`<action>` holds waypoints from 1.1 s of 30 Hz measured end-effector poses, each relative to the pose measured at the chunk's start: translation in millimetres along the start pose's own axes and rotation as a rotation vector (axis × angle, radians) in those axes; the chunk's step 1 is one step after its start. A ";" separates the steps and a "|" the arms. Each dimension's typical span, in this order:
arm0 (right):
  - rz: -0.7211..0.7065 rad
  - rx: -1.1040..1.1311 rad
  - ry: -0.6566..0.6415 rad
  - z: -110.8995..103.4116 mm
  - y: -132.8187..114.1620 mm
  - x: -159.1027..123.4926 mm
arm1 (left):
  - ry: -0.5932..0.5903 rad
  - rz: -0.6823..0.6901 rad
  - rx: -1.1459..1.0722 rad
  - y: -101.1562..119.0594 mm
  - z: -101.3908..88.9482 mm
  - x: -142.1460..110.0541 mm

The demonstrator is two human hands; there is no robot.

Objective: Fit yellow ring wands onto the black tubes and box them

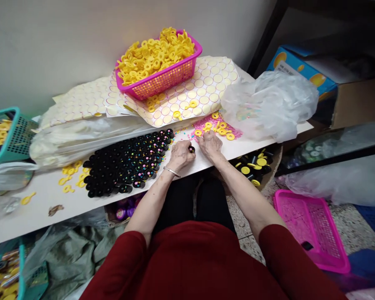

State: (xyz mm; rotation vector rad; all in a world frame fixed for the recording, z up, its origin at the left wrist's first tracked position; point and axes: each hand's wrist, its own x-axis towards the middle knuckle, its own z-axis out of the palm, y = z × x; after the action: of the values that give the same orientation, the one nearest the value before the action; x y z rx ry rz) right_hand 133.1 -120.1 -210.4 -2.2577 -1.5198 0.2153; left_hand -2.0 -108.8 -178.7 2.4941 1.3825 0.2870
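My left hand [180, 155], with a bangle at the wrist, is closed around a small black tube [191, 149], its open end facing up. Close by on the right, my right hand [211, 146] has its fingers bent together at the edge of a spread of small pink beads [203, 122]; what they pinch is hidden. Yellow ring-topped pieces [222, 125] lie on the beads beside it. To the left of my hands, many black tubes [103, 166] stand upright in packed rows, those nearer my left hand with coloured bits in their mouths.
Behind my hands a pink basket [165, 81] heaped with yellow pieces rests on sticker sheets [206, 79]. A clear plastic bag [268, 104] covers the table's right end. Below the edge sits a carton [270, 175] of black-and-yellow tubes. A teal basket [21, 133] stands far left.
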 end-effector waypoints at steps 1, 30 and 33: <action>0.019 -0.009 -0.012 2.7 -4.1 3.0 | -0.013 -0.014 -0.039 1.2 3.8 -2.6; -0.323 -0.094 0.001 -13.4 44.9 -48.7 | 0.122 0.002 -0.493 -16.0 48.7 -23.2; -0.301 0.033 0.013 -9.4 43.1 -46.3 | 0.150 -0.038 -0.526 -13.8 53.5 -23.3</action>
State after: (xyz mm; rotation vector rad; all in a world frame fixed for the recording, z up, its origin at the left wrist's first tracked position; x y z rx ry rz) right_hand 154.8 -178.6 -224.3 -1.9686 -1.8090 0.1356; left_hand -9.0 -129.3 -234.6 2.0416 1.2088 0.7380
